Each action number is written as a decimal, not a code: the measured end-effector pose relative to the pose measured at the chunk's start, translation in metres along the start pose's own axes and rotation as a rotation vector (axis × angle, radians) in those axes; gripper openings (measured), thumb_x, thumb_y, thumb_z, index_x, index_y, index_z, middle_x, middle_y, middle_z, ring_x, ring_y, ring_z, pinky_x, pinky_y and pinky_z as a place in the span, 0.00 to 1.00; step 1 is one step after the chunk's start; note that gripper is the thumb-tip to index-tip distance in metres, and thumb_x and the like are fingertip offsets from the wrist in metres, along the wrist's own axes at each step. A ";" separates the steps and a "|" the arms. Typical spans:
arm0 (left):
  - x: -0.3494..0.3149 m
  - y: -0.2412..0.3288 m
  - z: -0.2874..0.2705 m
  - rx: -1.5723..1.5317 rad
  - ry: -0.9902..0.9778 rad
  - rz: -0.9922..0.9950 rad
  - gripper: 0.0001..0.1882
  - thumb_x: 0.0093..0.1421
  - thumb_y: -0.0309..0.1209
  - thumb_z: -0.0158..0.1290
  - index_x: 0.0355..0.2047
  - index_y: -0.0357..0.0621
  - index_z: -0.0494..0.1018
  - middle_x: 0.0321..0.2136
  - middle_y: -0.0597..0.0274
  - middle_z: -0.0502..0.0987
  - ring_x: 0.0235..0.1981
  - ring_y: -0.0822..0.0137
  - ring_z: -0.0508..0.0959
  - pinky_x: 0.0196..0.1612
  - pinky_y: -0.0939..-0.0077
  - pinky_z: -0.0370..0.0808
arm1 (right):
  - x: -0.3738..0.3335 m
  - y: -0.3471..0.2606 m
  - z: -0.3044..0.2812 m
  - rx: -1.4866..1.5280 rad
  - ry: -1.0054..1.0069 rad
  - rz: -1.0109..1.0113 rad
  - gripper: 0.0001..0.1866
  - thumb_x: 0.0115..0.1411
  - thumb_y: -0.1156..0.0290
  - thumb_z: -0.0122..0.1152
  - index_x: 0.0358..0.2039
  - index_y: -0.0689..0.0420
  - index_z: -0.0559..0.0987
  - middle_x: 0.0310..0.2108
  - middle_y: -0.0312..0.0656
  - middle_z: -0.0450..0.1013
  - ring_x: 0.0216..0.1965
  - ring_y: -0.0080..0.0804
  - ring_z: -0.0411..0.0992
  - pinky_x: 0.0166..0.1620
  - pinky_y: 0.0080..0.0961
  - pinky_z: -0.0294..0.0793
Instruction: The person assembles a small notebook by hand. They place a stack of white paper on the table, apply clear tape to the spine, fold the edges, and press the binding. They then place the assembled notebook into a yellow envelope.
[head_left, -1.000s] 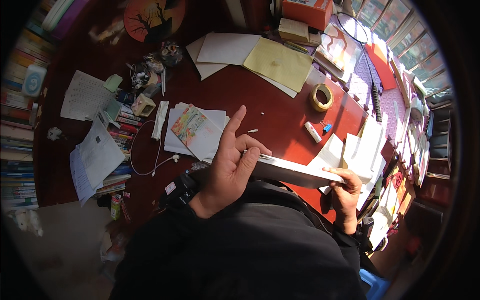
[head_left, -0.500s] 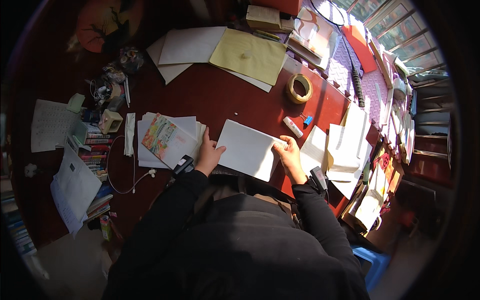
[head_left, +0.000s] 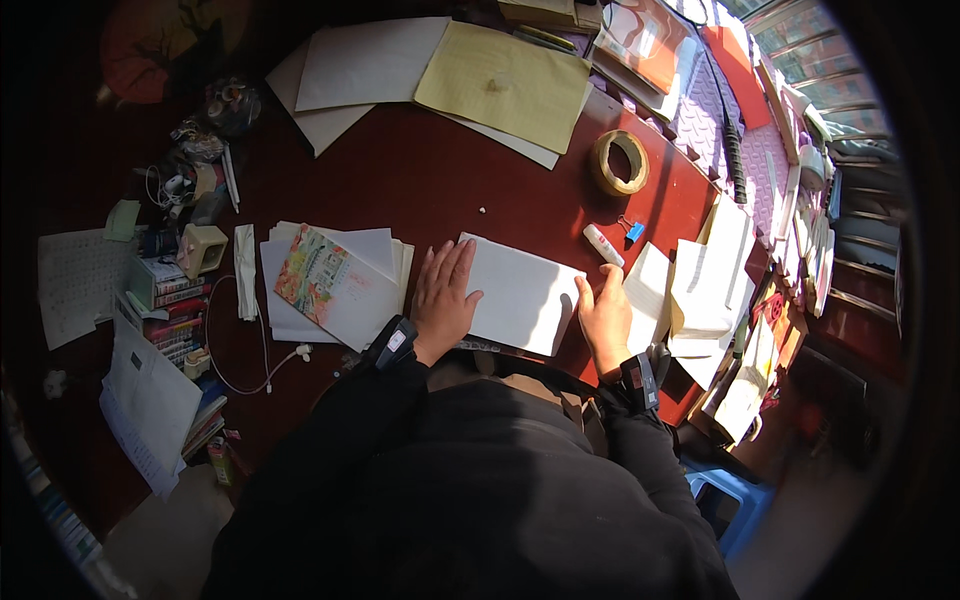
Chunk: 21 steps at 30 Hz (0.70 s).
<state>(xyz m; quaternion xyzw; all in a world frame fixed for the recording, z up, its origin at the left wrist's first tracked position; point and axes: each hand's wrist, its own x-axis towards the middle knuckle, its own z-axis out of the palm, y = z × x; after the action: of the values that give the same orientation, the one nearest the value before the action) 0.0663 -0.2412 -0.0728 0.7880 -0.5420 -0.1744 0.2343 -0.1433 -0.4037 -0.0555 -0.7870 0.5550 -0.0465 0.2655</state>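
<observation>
A stack of white paper (head_left: 522, 292) lies on the dark red desk right in front of me, its right part in sunlight. My left hand (head_left: 444, 305) rests along the stack's left edge with its fingers stretched out. Against the right edge stands my right hand (head_left: 606, 318), thumb and forefinger apart. Just beyond it are a white glue stick (head_left: 603, 246) and a blue binder clip (head_left: 632, 231). Left of my left hand, a booklet with a colourful floral cover (head_left: 318, 272) lies on loose white sheets (head_left: 368, 250).
A tape roll (head_left: 620, 162) stands beyond the glue stick. Yellow paper (head_left: 503, 80) and white sheets (head_left: 370, 62) lie at the back. Opened papers (head_left: 705, 290) sit at the right. Books (head_left: 180, 325), a white cable (head_left: 235, 383) and small clutter fill the left.
The paper was held tilted between both hands and now lies flatter on the desk. My left hand has flattened along its edge; my right hand has loosened its pinch. The view has shifted slightly.
</observation>
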 end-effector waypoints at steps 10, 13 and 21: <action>0.012 -0.019 0.034 0.239 -0.390 0.196 0.42 0.66 0.49 0.48 0.73 0.54 0.42 0.73 0.60 0.41 0.74 0.60 0.42 0.74 0.56 0.39 | -0.034 0.014 0.033 -0.220 -0.254 -0.405 0.45 0.61 0.48 0.58 0.68 0.65 0.55 0.71 0.52 0.49 0.73 0.46 0.44 0.73 0.43 0.39; 0.009 -0.021 0.035 0.244 -0.287 0.260 0.43 0.66 0.49 0.48 0.73 0.53 0.39 0.73 0.60 0.40 0.74 0.60 0.41 0.74 0.56 0.39 | -0.031 0.024 0.027 -0.246 -0.250 -0.386 0.46 0.61 0.48 0.58 0.69 0.65 0.54 0.71 0.52 0.49 0.73 0.46 0.45 0.73 0.43 0.38; 0.011 -0.021 0.021 0.184 -0.246 0.272 0.44 0.66 0.46 0.50 0.73 0.53 0.38 0.73 0.62 0.42 0.73 0.60 0.44 0.73 0.52 0.40 | -0.035 0.016 0.006 -0.341 -0.149 -0.291 0.40 0.62 0.52 0.59 0.66 0.65 0.61 0.64 0.54 0.63 0.68 0.46 0.58 0.71 0.46 0.45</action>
<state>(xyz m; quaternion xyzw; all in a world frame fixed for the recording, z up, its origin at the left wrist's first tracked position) 0.0752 -0.2492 -0.1020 0.6983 -0.6816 -0.1858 0.1149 -0.1680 -0.3743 -0.0605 -0.8934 0.4144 0.0686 0.1597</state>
